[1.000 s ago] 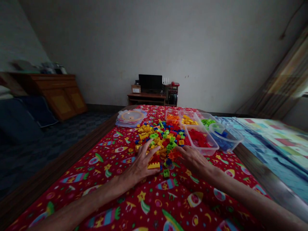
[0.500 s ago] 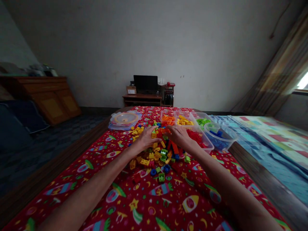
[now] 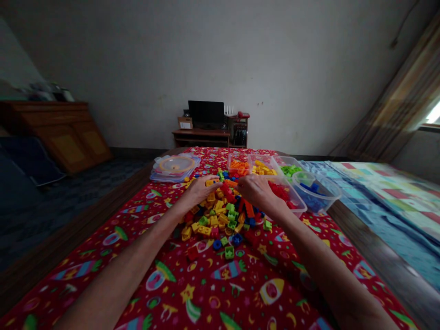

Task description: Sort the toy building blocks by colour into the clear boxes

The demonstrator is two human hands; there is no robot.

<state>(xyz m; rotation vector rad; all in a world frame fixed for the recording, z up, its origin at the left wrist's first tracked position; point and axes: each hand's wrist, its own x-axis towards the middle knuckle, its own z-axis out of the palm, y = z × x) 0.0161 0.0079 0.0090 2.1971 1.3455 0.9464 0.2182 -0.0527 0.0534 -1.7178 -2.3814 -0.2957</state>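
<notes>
A loose pile of toy building bricks (image 3: 220, 215) in yellow, green, red, orange and blue lies on the red patterned cloth. At the pile's far left side my left hand (image 3: 197, 191) is closed, with a yellow brick (image 3: 212, 182) between its thumb and fingers. Curled over the far right side of the pile is my right hand (image 3: 256, 189), its fingertips at an orange brick (image 3: 231, 183); its grip is partly hidden. A red brick (image 3: 227, 192) lies between the hands. Nearer me are a blue ring-shaped piece (image 3: 217, 245) and a green brick (image 3: 229, 252).
A clear divided box (image 3: 302, 208) holds orange, yellow, green and red bricks beyond my right hand. Right of it stands a round clear tub (image 3: 332, 197) with blue bricks. Stacked clear lids (image 3: 175, 167) lie at the back left. A bed (image 3: 388, 201) adjoins the table's right side.
My left hand has moved slightly left and now has a yellow brick in its fingers. The right hand stays nearly in place, more curled. The view has shifted slightly.
</notes>
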